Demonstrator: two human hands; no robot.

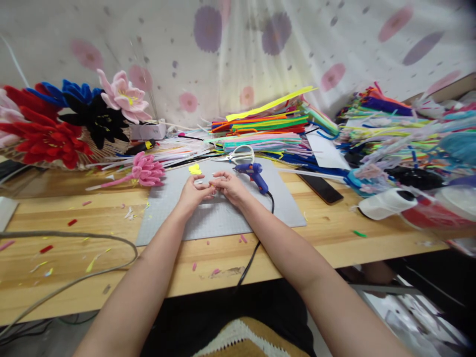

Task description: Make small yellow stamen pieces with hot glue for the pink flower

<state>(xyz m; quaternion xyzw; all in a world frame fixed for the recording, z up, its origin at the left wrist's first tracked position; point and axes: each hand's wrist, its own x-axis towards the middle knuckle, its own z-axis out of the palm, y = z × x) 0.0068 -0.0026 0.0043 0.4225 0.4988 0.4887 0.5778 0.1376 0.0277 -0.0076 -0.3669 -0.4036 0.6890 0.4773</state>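
Note:
Above the grey cutting mat (208, 225), my left hand (193, 193) and my right hand (230, 188) meet at the fingertips. The right thumb and fingers are pinched together. Curled fingers of the left hand reach to the same spot. Whatever is between them is too small to make out. Just beyond the left hand lie small yellow pieces (195, 169). A blue glue gun (252, 172) rests on the mat past my right hand, its nozzle pointing left. Behind it are scissors with pale handles (242, 154).
A pink pipe-cleaner flower (147, 170) lies left of the mat, near fluffy red flowers (52, 141). Bundles of coloured pipe cleaners (260, 124) fill the back. On the right are a phone (320, 186) and a white roll (386, 203). A grey cable (92, 237) crosses the left side.

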